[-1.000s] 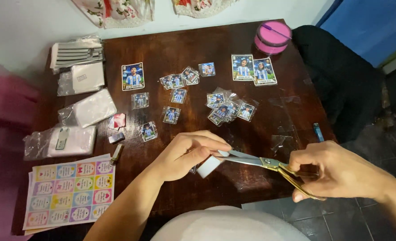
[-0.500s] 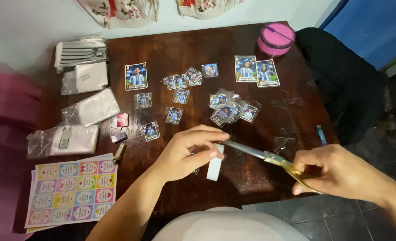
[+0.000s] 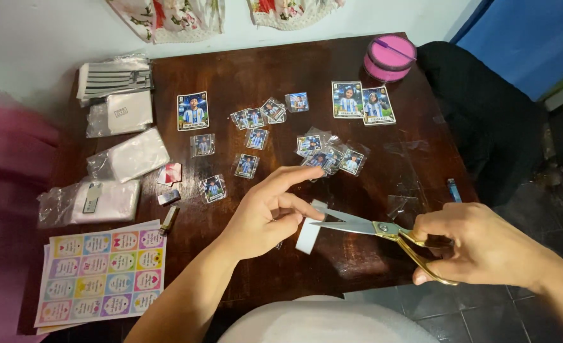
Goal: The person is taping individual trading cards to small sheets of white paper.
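**Head view: scissors meet a white strip over a dark table**

Head view shows the left hand [image 3: 265, 216] pinching a white strip [image 3: 309, 232] between thumb and middle fingers, forefinger stretched out above it. The part of the strip inside the grip is hidden, so its full length cannot be told. The right hand [image 3: 478, 244] is closed through the gold handles of the scissors [image 3: 383, 232], blades parted a little and pointing at the strip, their tips at its upper edge. Whether the blades touch the strip is hard to make out.

Beyond the left hand lie small cards [image 3: 323, 152] in clear sleeves, their pictures too small to read. Left of that hand lies a sticker sheet [image 3: 100, 273], its lower edge hanging over the table [image 3: 357, 260]. Far beyond the right hand sits a pink tub [image 3: 389, 57]. Clear scraps [image 3: 401, 203] just beyond the scissors barely show against the wood. Both forearms are cut off by the frame.
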